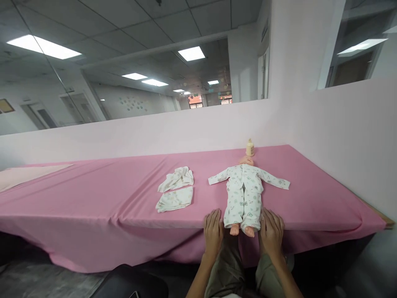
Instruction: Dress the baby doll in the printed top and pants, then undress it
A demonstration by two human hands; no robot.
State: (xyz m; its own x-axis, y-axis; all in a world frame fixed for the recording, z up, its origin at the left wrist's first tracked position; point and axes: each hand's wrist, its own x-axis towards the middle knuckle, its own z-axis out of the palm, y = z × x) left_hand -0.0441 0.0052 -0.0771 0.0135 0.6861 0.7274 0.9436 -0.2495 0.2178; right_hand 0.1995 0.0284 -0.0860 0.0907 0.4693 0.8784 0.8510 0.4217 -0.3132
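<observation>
On its back on the pink-covered table point(130, 198) lies a baby doll point(247, 160), feet toward me at the front edge. It wears a white patterned long-sleeved top point(242, 176) and matching pants point(235, 207). Its arms stretch out sideways. My left hand point(213, 229) rests on the table edge to the left of the doll's legs, fingers laid out flat. To their right, my right hand point(272, 228) lies on the edge close against the pants leg, fingers extended. Neither hand holds anything. Left of the doll are two folded white patterned cloths, one behind point(176, 179) and one in front point(175, 199).
A cream pump bottle point(249, 147) stands behind the doll's head by the wall. A pale mat point(27, 176) lies at the table's far left. The right wall point(350, 136) borders the table. A dark seat point(130, 283) is at lower left.
</observation>
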